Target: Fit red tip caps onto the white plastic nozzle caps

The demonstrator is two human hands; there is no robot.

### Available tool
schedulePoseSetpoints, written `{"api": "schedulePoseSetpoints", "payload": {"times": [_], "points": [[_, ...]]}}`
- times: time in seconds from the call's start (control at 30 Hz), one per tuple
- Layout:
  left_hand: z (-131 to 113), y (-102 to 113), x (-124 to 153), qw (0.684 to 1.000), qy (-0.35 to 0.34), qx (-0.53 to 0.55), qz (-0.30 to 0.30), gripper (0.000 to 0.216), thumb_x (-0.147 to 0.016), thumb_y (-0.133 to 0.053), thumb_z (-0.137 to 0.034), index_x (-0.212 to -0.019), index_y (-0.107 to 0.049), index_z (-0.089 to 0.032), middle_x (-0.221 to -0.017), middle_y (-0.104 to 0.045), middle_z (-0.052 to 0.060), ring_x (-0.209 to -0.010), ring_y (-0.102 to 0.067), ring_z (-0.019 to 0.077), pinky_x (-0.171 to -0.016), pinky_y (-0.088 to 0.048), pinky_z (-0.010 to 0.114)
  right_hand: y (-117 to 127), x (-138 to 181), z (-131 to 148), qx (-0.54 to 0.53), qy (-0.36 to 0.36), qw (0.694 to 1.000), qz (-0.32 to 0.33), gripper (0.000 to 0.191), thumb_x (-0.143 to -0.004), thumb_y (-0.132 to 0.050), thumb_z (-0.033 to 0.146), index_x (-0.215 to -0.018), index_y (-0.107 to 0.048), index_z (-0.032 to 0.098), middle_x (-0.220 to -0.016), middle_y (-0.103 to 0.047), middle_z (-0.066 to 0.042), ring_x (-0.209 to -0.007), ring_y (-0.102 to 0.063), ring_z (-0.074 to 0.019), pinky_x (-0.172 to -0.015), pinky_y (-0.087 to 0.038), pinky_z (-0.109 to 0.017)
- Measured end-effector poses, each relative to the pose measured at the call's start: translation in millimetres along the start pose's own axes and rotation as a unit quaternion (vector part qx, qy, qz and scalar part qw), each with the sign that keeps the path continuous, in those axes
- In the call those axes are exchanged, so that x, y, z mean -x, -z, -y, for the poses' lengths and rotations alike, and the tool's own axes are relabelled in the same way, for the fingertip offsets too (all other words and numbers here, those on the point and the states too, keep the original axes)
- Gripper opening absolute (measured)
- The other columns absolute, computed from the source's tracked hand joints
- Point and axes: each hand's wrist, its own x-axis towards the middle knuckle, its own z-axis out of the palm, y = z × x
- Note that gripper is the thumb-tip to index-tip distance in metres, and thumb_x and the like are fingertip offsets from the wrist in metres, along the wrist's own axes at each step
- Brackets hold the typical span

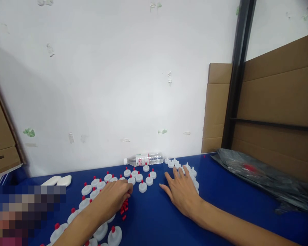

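Several white bottle caps with red tips (pixel 142 186) stand scattered over the blue table (pixel 154 218). My left hand (pixel 114 198) rests over a small heap of loose red tips (pixel 123 207), fingers curled down onto them; what they pinch is hidden. My right hand (pixel 181 189) lies flat on the table with its fingers spread, reaching toward a cluster of plain white caps (pixel 190 171) at the back right and just touching the nearest ones.
A clear water bottle (pixel 143 159) lies on its side against the white wall. A dark plastic bag (pixel 261 177) lies at the right. Cardboard sheets (pixel 279 95) lean at the right, cardboard boxes (pixel 0 143) at the left. Two white oblong pieces (pixel 58 180) lie at the back left.
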Motion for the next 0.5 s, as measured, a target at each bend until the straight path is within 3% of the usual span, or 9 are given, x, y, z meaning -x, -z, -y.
{"api": "schedulePoseSetpoints", "payload": {"times": [0.17, 0.3, 0.5], "points": [[1, 0, 0, 1.000, -0.006, 0.001, 0.000, 0.026, -0.093, -0.046, -0.010, -0.091, -0.069, -0.022, -0.102, -0.074, 0.007, -0.085, -0.069, 0.0230, -0.068, -0.041, 0.031, 6, 7, 10, -0.078, 0.128, 0.986, -0.067, 0.033, -0.106, -0.045, 0.035, -0.126, -0.066, 0.021, -0.140, -0.063, -0.018, -0.128, -0.060, -0.0329, -0.113, -0.039, -0.054], [-1, 0, 1, 1.000, -0.013, 0.001, -0.002, 0.031, -0.097, -0.038, -0.014, -0.091, -0.067, -0.021, -0.098, -0.074, 0.008, -0.083, -0.068, 0.0228, -0.067, -0.041, 0.031, 6, 14, 15, -0.106, 0.116, 0.985, -0.077, 0.039, -0.106, -0.045, 0.043, -0.131, -0.064, 0.020, -0.152, -0.051, -0.023, -0.136, -0.054, -0.0389, -0.111, -0.040, -0.058], [-1, 1, 2, 1.000, -0.013, -0.004, -0.007, 0.036, -0.101, -0.032, -0.016, -0.091, -0.067, -0.021, -0.095, -0.073, 0.008, -0.079, -0.068, 0.0234, -0.066, -0.041, 0.032, 7, 15, 13, -0.125, 0.096, 0.987, -0.019, 0.042, -0.108, -0.040, 0.041, -0.128, -0.066, 0.016, -0.146, -0.056, -0.027, -0.132, -0.057, -0.0412, -0.109, -0.041, -0.062]]}}
